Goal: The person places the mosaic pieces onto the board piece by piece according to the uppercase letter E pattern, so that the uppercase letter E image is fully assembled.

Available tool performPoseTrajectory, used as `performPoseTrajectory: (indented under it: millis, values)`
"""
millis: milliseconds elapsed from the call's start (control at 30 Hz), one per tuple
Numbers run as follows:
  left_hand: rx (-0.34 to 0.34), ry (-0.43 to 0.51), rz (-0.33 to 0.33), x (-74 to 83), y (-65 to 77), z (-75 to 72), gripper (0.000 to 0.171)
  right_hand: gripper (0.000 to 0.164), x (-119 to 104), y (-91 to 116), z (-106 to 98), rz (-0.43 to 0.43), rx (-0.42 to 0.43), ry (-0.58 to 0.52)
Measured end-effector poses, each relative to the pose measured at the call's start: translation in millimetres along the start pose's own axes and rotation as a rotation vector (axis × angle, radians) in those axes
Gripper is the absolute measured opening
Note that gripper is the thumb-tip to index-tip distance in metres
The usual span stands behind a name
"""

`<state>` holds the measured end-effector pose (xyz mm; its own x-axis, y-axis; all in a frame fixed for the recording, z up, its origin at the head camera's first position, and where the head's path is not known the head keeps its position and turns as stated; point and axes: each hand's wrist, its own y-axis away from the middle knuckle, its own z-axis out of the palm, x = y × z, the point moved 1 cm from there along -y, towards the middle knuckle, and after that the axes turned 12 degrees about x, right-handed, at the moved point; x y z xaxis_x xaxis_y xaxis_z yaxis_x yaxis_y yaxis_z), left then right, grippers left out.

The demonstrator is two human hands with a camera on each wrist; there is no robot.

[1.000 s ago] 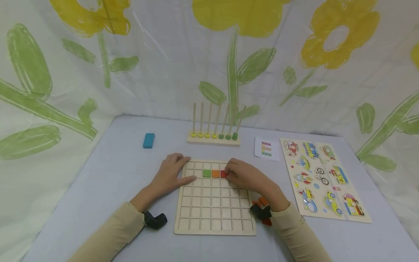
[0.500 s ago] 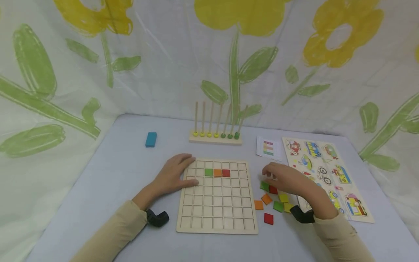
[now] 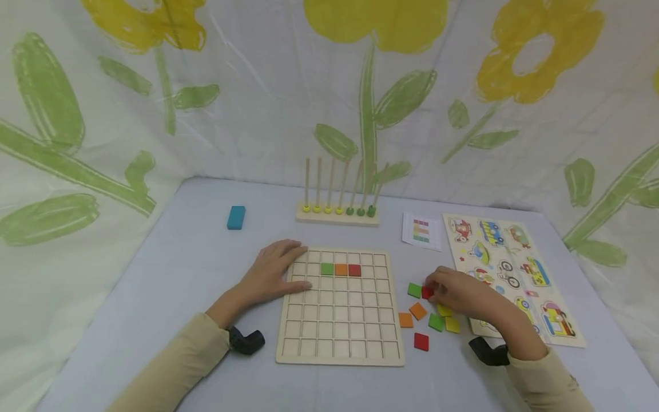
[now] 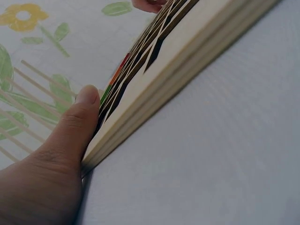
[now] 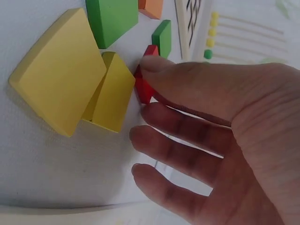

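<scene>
A wooden grid board [image 3: 340, 346] lies on the table, with a green tile [image 3: 327, 269], an orange tile [image 3: 341, 269] and a red tile [image 3: 354, 270] side by side in one row. My left hand [image 3: 270, 274] rests on the board's left edge, thumb over the rim, fingers at the far corner; its thumb [image 4: 77, 122] shows in the left wrist view. To the right of the board, my right hand [image 3: 458, 292] pinches another red tile [image 5: 143, 89] among loose tiles. Its thumb lies against that tile; the index finger is mostly hidden behind.
Loose green [image 3: 436, 322], orange [image 3: 418, 311], yellow [image 3: 452, 325] and red [image 3: 421, 341] tiles lie around the right hand. A picture puzzle board [image 3: 540, 320] is at the right. Farther back are a printed card [image 3: 421, 230], a peg stand [image 3: 337, 217] and a blue block [image 3: 236, 218].
My right hand has left the red tile on the board, moved right to the loose tiles and come down on another red one. The left hand stays on the board's edge.
</scene>
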<state>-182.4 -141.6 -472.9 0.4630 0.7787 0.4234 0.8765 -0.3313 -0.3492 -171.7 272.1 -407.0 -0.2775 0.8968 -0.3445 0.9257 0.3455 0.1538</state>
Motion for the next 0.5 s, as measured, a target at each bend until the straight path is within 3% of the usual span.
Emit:
performPoseTrajectory:
  millis: [200, 333, 500]
  values:
    - [-0.036, 0.024, 0.016, 0.8, -0.8, -0.4, 0.087, 0.021, 1, 1, -2, -0.012, 0.004, 0.013]
    - [-0.073, 0.066, 0.038, 2.1, -0.6, -5.1, 0.085, 0.022, 2, 2, -7, -0.062, 0.042, 0.037]
    - [-0.115, 0.045, 0.039, 4.6, 4.8, -8.9, 0.079, 0.026, -9, 0, -10, -0.16, 0.091, 0.083]
